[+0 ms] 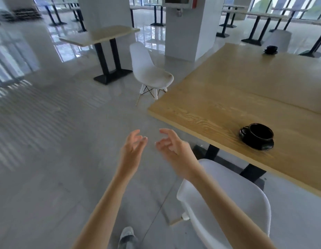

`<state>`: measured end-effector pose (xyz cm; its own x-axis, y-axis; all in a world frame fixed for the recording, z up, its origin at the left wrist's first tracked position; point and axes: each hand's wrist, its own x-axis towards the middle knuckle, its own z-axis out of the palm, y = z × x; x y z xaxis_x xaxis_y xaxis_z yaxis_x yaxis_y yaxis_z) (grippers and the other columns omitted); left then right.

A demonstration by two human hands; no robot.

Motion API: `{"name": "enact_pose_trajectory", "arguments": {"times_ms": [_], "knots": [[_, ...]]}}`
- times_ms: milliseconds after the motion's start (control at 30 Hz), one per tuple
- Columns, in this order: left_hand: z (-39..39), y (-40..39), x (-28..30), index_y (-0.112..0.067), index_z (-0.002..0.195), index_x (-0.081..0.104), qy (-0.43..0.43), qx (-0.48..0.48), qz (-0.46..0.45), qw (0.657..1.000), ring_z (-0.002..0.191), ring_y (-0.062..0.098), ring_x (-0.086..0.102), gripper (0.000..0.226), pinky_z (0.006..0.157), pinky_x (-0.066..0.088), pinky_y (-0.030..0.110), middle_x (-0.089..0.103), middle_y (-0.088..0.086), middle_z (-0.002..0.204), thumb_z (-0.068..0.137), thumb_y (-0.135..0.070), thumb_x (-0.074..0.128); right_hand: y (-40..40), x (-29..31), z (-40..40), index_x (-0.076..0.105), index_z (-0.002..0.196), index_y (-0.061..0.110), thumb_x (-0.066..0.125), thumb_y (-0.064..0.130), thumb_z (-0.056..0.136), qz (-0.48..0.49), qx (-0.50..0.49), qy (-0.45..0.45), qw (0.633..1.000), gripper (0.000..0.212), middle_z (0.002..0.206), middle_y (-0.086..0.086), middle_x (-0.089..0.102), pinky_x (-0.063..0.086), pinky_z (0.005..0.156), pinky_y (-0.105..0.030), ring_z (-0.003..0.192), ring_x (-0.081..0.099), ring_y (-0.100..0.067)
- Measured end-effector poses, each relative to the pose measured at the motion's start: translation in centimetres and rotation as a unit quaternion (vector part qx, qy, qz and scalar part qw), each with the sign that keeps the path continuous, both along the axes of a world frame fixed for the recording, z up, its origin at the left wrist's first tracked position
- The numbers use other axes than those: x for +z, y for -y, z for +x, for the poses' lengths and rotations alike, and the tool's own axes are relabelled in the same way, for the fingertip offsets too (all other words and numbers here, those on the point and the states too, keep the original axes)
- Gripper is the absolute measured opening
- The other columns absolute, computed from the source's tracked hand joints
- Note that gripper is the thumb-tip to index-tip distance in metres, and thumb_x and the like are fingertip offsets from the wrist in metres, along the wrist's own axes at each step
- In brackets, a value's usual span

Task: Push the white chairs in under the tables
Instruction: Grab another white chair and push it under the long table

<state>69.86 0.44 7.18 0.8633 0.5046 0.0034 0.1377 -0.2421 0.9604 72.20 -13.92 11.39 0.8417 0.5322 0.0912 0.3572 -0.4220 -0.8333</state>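
A white chair (150, 69) stands on the floor beyond the far left corner of the wooden table (228, 97), its seat outside the tabletop. A second white chair (231, 198) sits close at the lower right, tucked partly under the table's near edge. My left hand (132, 148) and my right hand (172, 146) hover in the air over the floor, fingers apart, holding nothing. Both hands are well short of the far chair. My right forearm crosses over the near chair's backrest.
A black cup on a saucer (256, 136) rests near the table's front edge, another black cup (271, 49) at its far end. A smaller table (100, 35) on black legs stands behind the far chair, next to white pillars (184, 33). Glossy grey floor spreads left.
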Motion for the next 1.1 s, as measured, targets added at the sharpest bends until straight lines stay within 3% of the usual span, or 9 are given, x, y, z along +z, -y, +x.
{"name": "enact_pose_trajectory", "arguments": {"times_ms": [100,200,367,500,700,833,1033,1100], "knots": [[1.8,-6.6,1.4,-0.009,0.132,0.043,0.013,0.047,0.006,0.999,0.114,0.043,0.054,0.038,0.093,0.044,0.043,0.059,0.027,0.124,0.095,-0.017,0.048,-6.2,1.4,2.7,0.038,0.132,0.022,0.050,0.035,0.093,0.020,0.012,0.035,0.999,0.043,0.108,0.005,0.062,0.052,0.087,-0.043,0.095,0.064,-0.016],[4.0,-13.0,2.9,-0.011,0.133,0.042,0.026,0.068,0.025,0.997,0.115,0.038,0.056,0.040,0.088,0.040,0.034,0.060,0.025,0.122,0.095,-0.017,0.048,-11.9,2.3,5.7,0.037,0.133,0.023,0.051,0.038,0.091,0.037,0.007,0.047,0.998,0.047,0.117,0.001,0.061,0.052,0.087,-0.043,0.095,0.064,-0.015],[8.4,-24.3,5.1,-0.013,0.136,0.040,-0.007,0.062,0.060,0.996,0.120,0.028,0.055,0.044,0.095,0.038,0.030,0.058,0.019,0.129,0.095,-0.022,0.049,-22.6,4.0,11.7,0.038,0.132,0.023,0.052,0.039,0.090,0.055,-0.009,0.041,0.998,0.046,0.118,0.000,0.060,0.051,0.088,-0.043,0.097,0.063,-0.016],[12.3,-32.7,5.4,-0.012,0.133,0.046,-0.050,0.053,0.077,0.994,0.118,0.026,0.057,0.041,0.100,0.041,0.034,0.061,0.018,0.128,0.093,-0.024,0.052,-30.1,4.5,16.5,0.039,0.132,0.025,0.053,0.040,0.089,0.068,-0.025,0.027,0.997,0.047,0.116,0.000,0.060,0.050,0.088,-0.041,0.098,0.062,-0.016],[19.1,-41.6,5.2,-0.010,0.126,0.054,-0.050,0.065,0.081,0.993,0.116,0.024,0.058,0.037,0.090,0.039,0.026,0.063,0.017,0.125,0.091,-0.022,0.056,-38.7,3.1,24.3,0.040,0.130,0.026,0.053,0.044,0.088,0.049,-0.037,0.023,0.998,0.047,0.116,0.001,0.061,0.052,0.087,-0.043,0.099,0.062,-0.014],[25.4,-47.2,5.2,-0.014,0.128,0.052,-0.038,0.065,0.092,0.993,0.115,0.022,0.057,0.039,0.088,0.036,0.022,0.063,0.012,0.124,0.091,-0.026,0.055,-44.3,1.7,31.2,0.042,0.129,0.027,0.054,0.044,0.087,0.040,-0.047,0.017,0.998,0.046,0.113,0.003,0.060,0.053,0.085,-0.045,0.096,0.061,-0.014],[37.8,-56.6,7.4,-0.020,0.130,0.049,0.012,0.053,0.147,0.988,0.098,0.010,0.057,0.042,0.078,0.041,0.019,0.061,0.005,0.125,0.089,-0.028,0.057,-52.5,0.2,44.9,0.042,0.131,0.024,0.058,0.041,0.085,0.021,-0.076,-0.019,0.997,0.052,0.112,0.000,0.060,0.049,0.090,-0.041,0.096,0.060,-0.017],[42.1,-60.0,8.0,-0.021,0.130,0.048,0.011,0.055,0.174,0.983,0.102,0.013,0.058,0.044,0.083,0.040,0.022,0.058,0.004,0.129,0.088,-0.028,0.059,-55.3,0.3,49.5,0.042,0.133,0.023,0.060,0.038,0.084,0.024,-0.091,-0.029,0.995,0.054,0.111,-0.002,0.062,0.046,0.089,-0.038,0.096,0.061,-0.018]]}}
